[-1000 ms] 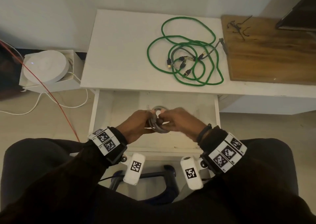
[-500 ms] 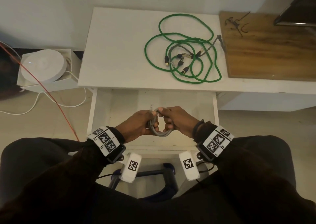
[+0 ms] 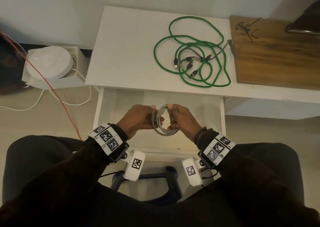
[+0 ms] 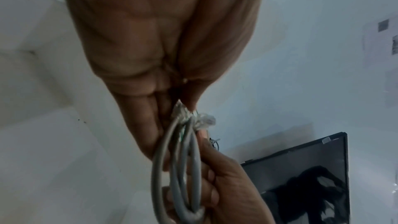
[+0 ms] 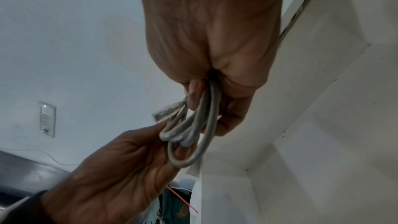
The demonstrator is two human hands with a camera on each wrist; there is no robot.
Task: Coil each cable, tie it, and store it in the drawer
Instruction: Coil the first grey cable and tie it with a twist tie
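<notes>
A grey cable (image 3: pixel 161 122) wound into a small coil hangs between both hands above the open white drawer (image 3: pixel 121 108). My left hand (image 3: pixel 138 118) pinches the coil's left side, and my right hand (image 3: pixel 180 118) grips its right side, thumb on top. In the left wrist view the grey cable (image 4: pixel 183 168) shows several loops with a clear plug at the fingertips. The right wrist view shows the grey cable (image 5: pixel 193 130) with its clear plug sticking out. A loose green cable (image 3: pixel 190 53) lies tangled with a thin grey one on the white table (image 3: pixel 124 53).
A wooden board (image 3: pixel 277 56) with several black ties (image 3: pixel 245 29) sits at the table's right end, and a dark screen (image 3: pixel 304 22) lies at the far right. On the floor to the left stands a white box holding a round device (image 3: pixel 49 62), with white and red wires around it.
The hands have moved slightly apart, so the coil now shows as an open ring between them. The head view has shifted a little.
</notes>
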